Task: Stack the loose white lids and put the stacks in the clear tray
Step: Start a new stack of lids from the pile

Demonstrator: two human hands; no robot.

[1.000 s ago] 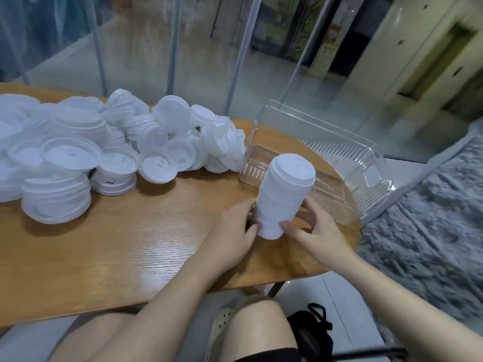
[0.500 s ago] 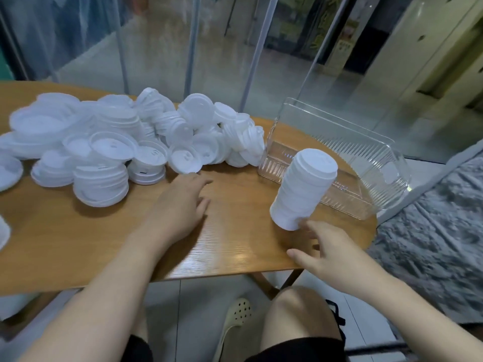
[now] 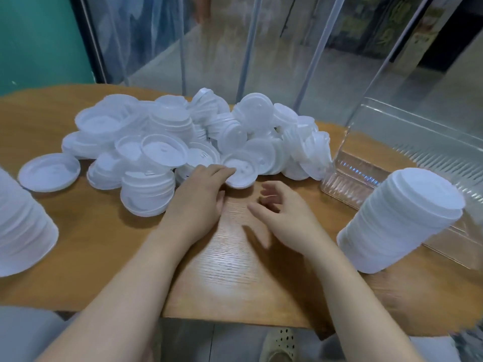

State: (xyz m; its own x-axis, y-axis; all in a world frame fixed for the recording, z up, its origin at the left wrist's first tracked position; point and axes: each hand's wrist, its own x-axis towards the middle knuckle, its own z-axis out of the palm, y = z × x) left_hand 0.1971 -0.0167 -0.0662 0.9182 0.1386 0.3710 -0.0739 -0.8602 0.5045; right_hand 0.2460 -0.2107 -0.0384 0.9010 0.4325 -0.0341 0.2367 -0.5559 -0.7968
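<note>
Left hand (image 3: 198, 194) lies palm-down on the wooden surface (image 3: 230, 259), fingers loosely apart and extended; fingertips touch the near rim of a loose white plastic lid (image 3: 241, 171) at the front edge of the pile, not gripped. Right hand (image 3: 285, 212) hovers just beside it, fingers curled and spread, empty, slightly motion-blurred.

Right of the right hand: tall stack of nested white lids (image 3: 400, 220), standing on the surface, leaning a bit toward the far right, just in front of the clear ribbed plastic tray (image 3: 366, 163). Can't tell if stack and tray touch. No lids visible inside the tray, which sits at the surface's right end.

Left edge: second tall white lid stack (image 3: 23, 226), partly cut off by frame.

Beyond the hands: heap of loose white round lids (image 3: 183, 142) across the middle of the surface, some in short stacks, some tilted on edge. One single lid (image 3: 49, 172) lies flat, off the heap's left side.

Behind the surface: transparent panels with metal posts (image 3: 245, 45), a teal wall (image 3: 39, 40) at far left.
</note>
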